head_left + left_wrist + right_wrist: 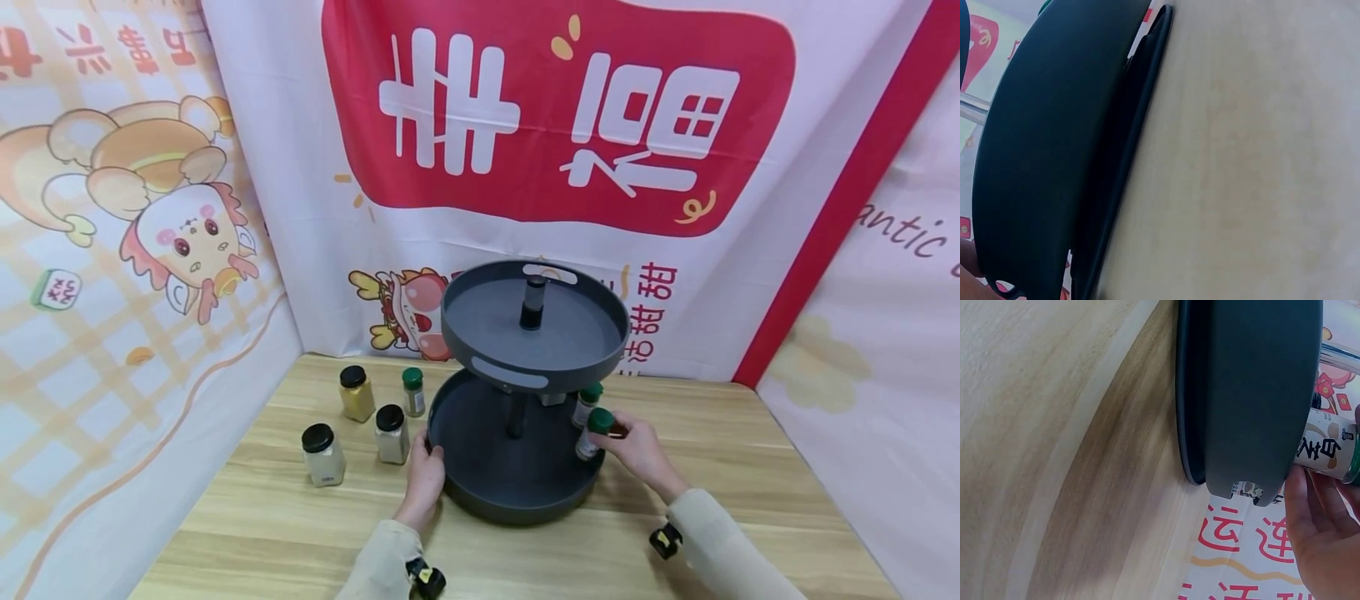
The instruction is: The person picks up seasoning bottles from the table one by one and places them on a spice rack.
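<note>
A dark two-tier round tray [517, 500] stands on the table. My left hand [424, 479] holds the left rim of its lower tier, thumb over the edge; the left wrist view shows the tier's outer wall [1041, 137] and part of the hand [969, 272]. At the right rim my right hand [637, 448] grips a green-capped jar [588, 447], which is inside the lower tier. The jar's printed label [1325, 444] shows in the right wrist view beside my fingers [1300, 500]. Just behind it stands another green-capped jar [586, 407], and a third container [552, 399] is partly hidden under the upper tier.
Left of the tray stand a yellow-filled black-capped jar [357, 395], two pale black-capped jars [325, 458] [392, 437] and a green-capped jar [414, 393]. The upper tier [536, 333] overhangs the lower one. Printed cloth [300, 208] hangs behind the table [255, 533].
</note>
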Available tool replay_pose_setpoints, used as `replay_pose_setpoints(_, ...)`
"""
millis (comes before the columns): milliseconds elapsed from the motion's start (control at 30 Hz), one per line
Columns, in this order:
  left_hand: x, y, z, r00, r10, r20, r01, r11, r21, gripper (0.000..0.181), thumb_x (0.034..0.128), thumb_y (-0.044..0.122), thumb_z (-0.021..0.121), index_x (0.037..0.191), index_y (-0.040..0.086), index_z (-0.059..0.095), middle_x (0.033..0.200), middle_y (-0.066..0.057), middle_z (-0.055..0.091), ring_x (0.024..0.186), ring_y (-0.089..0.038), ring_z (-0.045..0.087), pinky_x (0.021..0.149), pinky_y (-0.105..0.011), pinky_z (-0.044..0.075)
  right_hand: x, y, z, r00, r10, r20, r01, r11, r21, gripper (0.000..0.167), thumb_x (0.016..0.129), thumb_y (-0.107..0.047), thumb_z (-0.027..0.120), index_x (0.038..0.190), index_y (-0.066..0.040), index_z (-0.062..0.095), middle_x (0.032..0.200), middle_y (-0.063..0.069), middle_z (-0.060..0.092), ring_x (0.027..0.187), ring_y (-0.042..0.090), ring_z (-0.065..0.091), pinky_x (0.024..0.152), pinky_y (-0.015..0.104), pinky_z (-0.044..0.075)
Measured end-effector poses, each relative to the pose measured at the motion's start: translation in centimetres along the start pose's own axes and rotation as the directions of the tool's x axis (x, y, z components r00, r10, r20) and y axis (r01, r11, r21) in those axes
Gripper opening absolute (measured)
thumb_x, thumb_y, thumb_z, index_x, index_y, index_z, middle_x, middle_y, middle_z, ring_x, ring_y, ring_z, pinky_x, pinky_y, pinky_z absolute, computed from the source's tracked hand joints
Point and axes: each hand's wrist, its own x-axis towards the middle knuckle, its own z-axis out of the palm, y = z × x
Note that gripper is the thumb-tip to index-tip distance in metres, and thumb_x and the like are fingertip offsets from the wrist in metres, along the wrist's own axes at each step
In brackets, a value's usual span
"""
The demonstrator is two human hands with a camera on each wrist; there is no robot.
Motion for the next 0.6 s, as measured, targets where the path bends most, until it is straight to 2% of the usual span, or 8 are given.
replay_pose_setpoints(233, 0.6, 0.6, -0.1, 0.999, -0.04, 0.016, 0.04, 0.999, -0.012, 0.052, 0.0918, -0.004, 0.034, 0.143, -0.007, 0.025, 0.146, -0.03, 0.027, 0.135, -0.041, 0.024, 0.11, -0.052, 0.02, 0.1, 0.2, 0.2, 1.0, -0.012, 0.003, 0.012, 1.0, -0.01, 0.026, 0.079, -0.021, 0.078, 0.097, -0.006, 0.067, 0.092, 0.007, 0.068, 0.086, 0.02, 0.064, 0.069, 0.026, 0.053)
replay_pose_setpoints(400, 1.0, 0.5, -0.2, 0.999, -0.033, 0.023, 0.033, 0.999, 0.008, 0.049, 0.0948, 0.0, 0.035, 0.142, -0.009, 0.026, 0.145, -0.032, 0.028, 0.134, -0.042, 0.025, 0.11, -0.052, 0.021, 0.1, 0.5, 0.5, 1.0, 0.009, -0.011, -0.009, 0.999, -0.039, 0.024, 0.077, -0.017, 0.079, 0.095, -0.007, 0.068, 0.088, 0.005, 0.068, 0.081, 0.018, 0.062, 0.067, 0.025, 0.052)
replay_pose_setpoints(600, 1.4, 0.0, -0.3, 1.0, 0.002, 0.021, -0.002, 1.0, 0.004, 0.044, 0.0979, 0.003, 0.033, 0.139, -0.011, 0.03, 0.143, -0.032, 0.031, 0.134, -0.042, 0.026, 0.11, -0.051, 0.021, 0.0, 0.5, 0.6, 0.999, 0.042, -0.004, -0.042, 0.997, -0.068, 0.026, 0.076, -0.022, 0.08, 0.097, -0.009, 0.07, 0.087, 0.002, 0.068, 0.078, 0.016, 0.06, 0.067, 0.027, 0.05)
